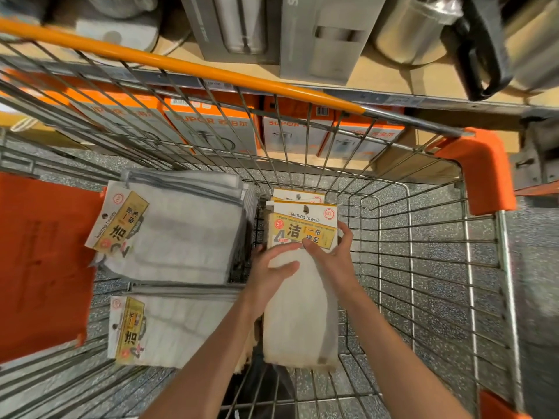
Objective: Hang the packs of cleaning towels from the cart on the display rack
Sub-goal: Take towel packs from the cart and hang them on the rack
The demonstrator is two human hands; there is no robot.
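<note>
I look down into a wire shopping cart. In its middle a cream pack of cleaning towels with a yellow-and-white header card lies on top of at least one more like it. My left hand grips the pack's left side, thumb across the cloth. My right hand holds the right side at the header card, thumb on top. Two stacks of white towel packs lie to the left, one farther and one nearer. No display rack is in view.
The cart's orange handle bar runs across the top, with orange corner guards at the right. An orange flap sits at the cart's left. Beyond the cart, shelves hold orange boxed appliances and steel kettles.
</note>
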